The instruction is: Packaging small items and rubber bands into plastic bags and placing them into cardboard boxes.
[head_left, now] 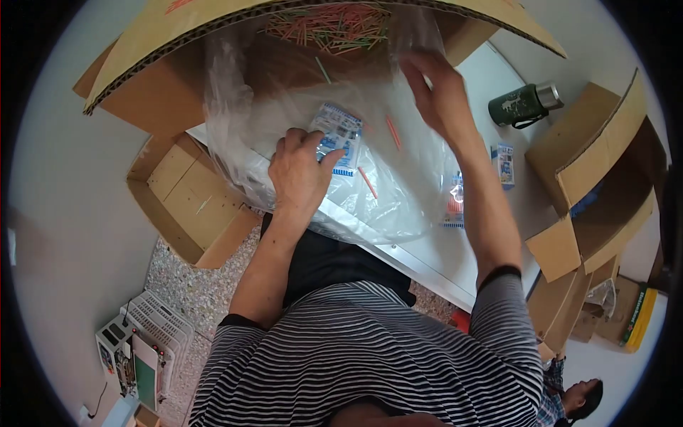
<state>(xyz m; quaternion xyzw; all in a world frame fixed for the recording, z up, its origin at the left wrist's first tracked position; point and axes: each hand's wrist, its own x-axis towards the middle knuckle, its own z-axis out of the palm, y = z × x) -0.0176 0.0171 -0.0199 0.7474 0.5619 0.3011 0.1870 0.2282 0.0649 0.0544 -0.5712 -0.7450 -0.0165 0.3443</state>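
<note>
My left hand (297, 174) is at a flat blue-and-white packet (340, 132) lying on a clear plastic bag (398, 206). Its thumb lies over the packet and its fingers curl at the left edge. My right hand (442, 92) is farther forward, beside the upright folds of the bag at the carton's right side. Thumb and fingers bend toward one another there; their tips blur into the plastic, so what they hold cannot be made out. Thin red and green sticks (327, 28) form a heap in the big cardboard box (153, 96). Loose pink sticks (393, 133) lie on the bag.
On the white table (491, 78) are a dark green flask (516, 105) and two more small packets (503, 165) to the right. A shallow cardboard tray (160, 203) is at left; an opened carton (605, 171) stands right. Another person (569, 395) is at lower right.
</note>
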